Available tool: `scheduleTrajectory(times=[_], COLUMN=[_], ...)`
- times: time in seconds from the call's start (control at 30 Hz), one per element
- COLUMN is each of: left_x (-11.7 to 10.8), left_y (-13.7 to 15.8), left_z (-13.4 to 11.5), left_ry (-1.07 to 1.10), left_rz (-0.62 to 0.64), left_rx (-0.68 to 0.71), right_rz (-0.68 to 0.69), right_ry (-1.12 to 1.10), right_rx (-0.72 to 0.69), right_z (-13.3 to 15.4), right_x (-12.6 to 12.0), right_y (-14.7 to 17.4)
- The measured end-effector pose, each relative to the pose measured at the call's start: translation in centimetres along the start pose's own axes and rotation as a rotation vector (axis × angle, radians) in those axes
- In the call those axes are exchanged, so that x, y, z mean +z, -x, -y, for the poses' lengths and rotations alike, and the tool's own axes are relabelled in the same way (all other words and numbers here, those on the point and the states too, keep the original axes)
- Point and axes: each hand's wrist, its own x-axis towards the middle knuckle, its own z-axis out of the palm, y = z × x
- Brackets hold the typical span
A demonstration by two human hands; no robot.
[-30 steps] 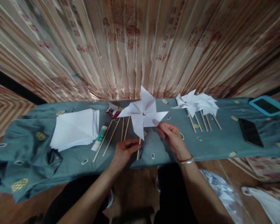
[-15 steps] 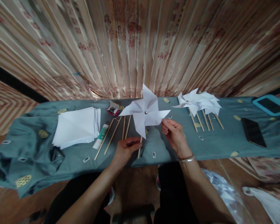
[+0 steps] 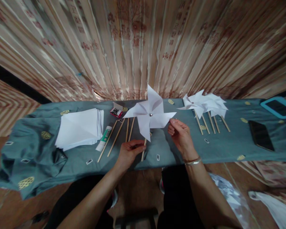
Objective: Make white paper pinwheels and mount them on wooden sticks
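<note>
A white paper pinwheel point(image 3: 154, 119) with a shiny round pin at its centre faces me above the middle of the table. My left hand point(image 3: 131, 152) is closed, with thumb and fingers pinching its wooden stick point(image 3: 144, 151) just below the blades. At the right blade's tip, my right hand point(image 3: 180, 135) pinches the paper edge between thumb and forefinger. Left of the pinwheel lie several loose wooden sticks point(image 3: 115, 139), a green-and-white glue stick point(image 3: 104, 139) and a small red box of pins point(image 3: 116, 112), its lid up.
A stack of white paper point(image 3: 78, 128) lies at the left. Several finished pinwheels point(image 3: 205, 105) overlap on the right, near a black phone point(image 3: 261, 135) and a blue-framed device point(image 3: 278, 107). A patterned curtain point(image 3: 138, 47) hangs behind the cloth-covered table point(image 3: 178, 157). A clear plastic bag point(image 3: 228, 194) is below.
Both hands keep the same hold on the pinwheel. The whole view has shifted slightly, and the right blade appears turned a little.
</note>
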Motion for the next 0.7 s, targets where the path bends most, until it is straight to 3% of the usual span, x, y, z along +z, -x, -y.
scheduleTrajectory(times=[0.2,0.7], left_x=[0.14,-0.24], left_y=[0.06,-0.08], left_z=[0.25,-0.27], left_ry=[0.007,0.003], left_rz=[0.031,0.016], left_rx=[-0.017,0.008], right_rz=[-0.027,-0.010], right_ry=[-0.017,-0.051], right_rx=[-0.058,0.047], right_z=[0.50,0.25], right_x=[-0.48,-0.43], right_y=[-0.54,-0.15])
